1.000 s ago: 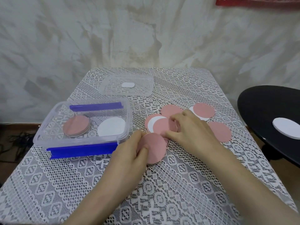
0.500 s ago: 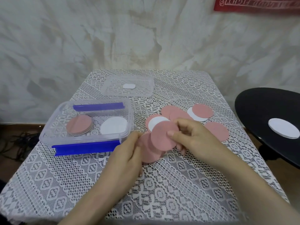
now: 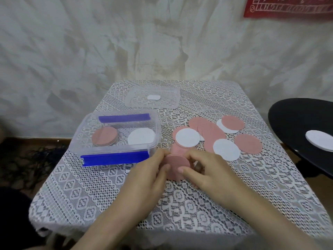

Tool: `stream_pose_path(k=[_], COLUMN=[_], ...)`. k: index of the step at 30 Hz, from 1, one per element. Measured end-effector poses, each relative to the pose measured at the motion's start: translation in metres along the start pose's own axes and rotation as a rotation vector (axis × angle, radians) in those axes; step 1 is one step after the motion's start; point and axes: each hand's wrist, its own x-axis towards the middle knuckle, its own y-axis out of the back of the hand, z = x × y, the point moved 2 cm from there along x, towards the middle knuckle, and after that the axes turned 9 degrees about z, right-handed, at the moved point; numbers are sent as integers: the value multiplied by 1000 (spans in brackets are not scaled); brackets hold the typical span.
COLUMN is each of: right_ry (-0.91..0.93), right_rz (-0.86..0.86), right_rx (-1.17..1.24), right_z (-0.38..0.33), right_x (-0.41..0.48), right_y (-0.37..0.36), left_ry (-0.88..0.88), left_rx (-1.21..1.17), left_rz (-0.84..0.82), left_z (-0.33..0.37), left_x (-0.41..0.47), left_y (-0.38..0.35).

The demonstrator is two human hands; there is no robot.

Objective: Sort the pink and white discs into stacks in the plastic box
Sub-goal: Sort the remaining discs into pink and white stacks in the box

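Two hands meet at the near middle of the table. The left hand [image 3: 144,179] and the right hand [image 3: 207,174] both pinch the same pink disc [image 3: 175,164] at opposite edges, thumbs on its near side and fingers curled over the far rim. Whether one disc or several sit in that grip I cannot tell.

Just left of the hands stands the plastic box [image 3: 115,150] with blue clips. Inside it a pink stack [image 3: 104,138] lies on the left and a white stack [image 3: 141,138] on the right, apart.

Beyond the hands, loose discs overlap on the lace cloth [image 3: 108,192]: a far white disc [image 3: 187,138] on pink ones, a near white disc [image 3: 226,149], and a lone pink disc [image 3: 248,143] beside it.

The clear lid [image 3: 169,100] lies behind the box. At the right, a black round table [image 3: 297,123] bears a white piece [image 3: 319,139].
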Motion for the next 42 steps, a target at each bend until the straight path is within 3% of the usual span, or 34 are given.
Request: stream_pose_path(k=[3,12,17,22,26,42], right_ry=[82,150,161,157,169,95], right_rz=[14,33,-28,33,-33,85], right_rx=[-171,-58,-205,-157,-264,-20], right_z=[-8,-12,-12,-19,-17,-47], right_x=[-1,-6,-5,-6,-3,18], right_y=[4,-7,-15,-12,-21,-27], left_ry=[-27,-100,-100,-122,-68,-28], left_rx=[67,113,170,136,131,53], left_rz=[18,40,8,79,8,102], left_z=[1,1,-5,-5,-10,-27], left_x=[-4,-8,-11,-11,-10,0], left_y=[6,19,11,14,9,49])
